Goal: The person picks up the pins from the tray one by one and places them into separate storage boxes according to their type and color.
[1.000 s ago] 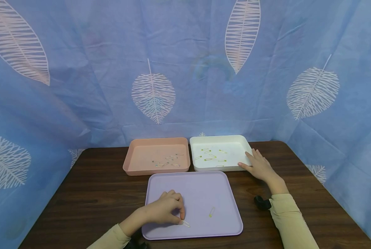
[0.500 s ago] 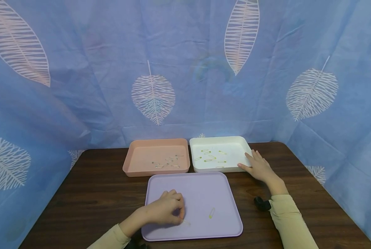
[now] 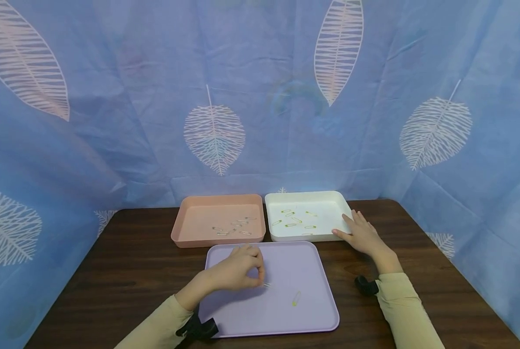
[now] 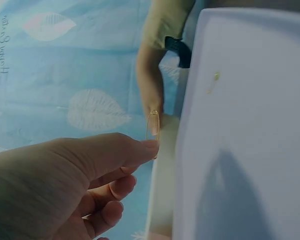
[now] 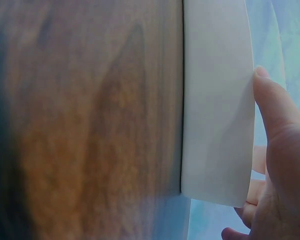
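My left hand (image 3: 242, 269) is over the lilac tray (image 3: 294, 261), thumb and fingertips pinching a safety pin (image 4: 154, 112). The left wrist view shows the pin raised off the tray, its coil end up; the fingertips hide part of it. A yellowish safety pin (image 3: 296, 298) lies on the tray's right half. At the back right, my right hand (image 3: 363, 235) rests at the near right corner of the white tray (image 3: 325, 203). Its fingers are spread, and in the right wrist view the thumb (image 5: 275, 100) touches the rim.
Several yellowish safety pins (image 3: 290, 225) lie in the white tray. Left of it stands a pink tray (image 3: 198, 213) with several silvery safety pins (image 3: 235, 224). The dark wooden table (image 3: 142, 271) backs onto a blue leaf-patterned curtain (image 3: 260, 121).
My left hand has lifted the safety pin from the lilac tray and moved slightly right and away from me. The right hand stays at the white tray.
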Motion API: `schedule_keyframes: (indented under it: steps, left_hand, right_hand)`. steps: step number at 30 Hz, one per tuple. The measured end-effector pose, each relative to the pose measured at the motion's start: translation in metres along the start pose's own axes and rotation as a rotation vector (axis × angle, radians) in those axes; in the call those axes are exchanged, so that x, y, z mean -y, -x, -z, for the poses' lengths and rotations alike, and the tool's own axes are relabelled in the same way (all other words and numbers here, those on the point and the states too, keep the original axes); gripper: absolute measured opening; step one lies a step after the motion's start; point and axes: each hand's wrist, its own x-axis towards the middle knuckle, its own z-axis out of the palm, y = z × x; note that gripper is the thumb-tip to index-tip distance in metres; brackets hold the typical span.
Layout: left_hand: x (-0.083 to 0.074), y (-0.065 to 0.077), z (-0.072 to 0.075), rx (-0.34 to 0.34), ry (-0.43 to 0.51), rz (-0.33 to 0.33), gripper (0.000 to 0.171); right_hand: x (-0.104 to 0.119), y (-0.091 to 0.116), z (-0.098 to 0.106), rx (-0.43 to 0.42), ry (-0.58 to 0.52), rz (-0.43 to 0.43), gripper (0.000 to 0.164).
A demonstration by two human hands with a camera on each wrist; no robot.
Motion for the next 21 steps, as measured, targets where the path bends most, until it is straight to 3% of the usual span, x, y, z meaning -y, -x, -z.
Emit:
schedule_keyframes:
  steps: [12,21]
  left_hand:
    - [0.005,-0.038,0.019,-0.119,0.02,0.007,0.012]
    - [0.013,-0.067,0.024,-0.123,0.019,0.051,0.009]
  right_hand:
    - [-0.001,-0.002,0.0,-0.012,0.014,0.004,0.085]
    - [0.0,-0.001,0.0,-0.014,0.009,0.005,0.085]
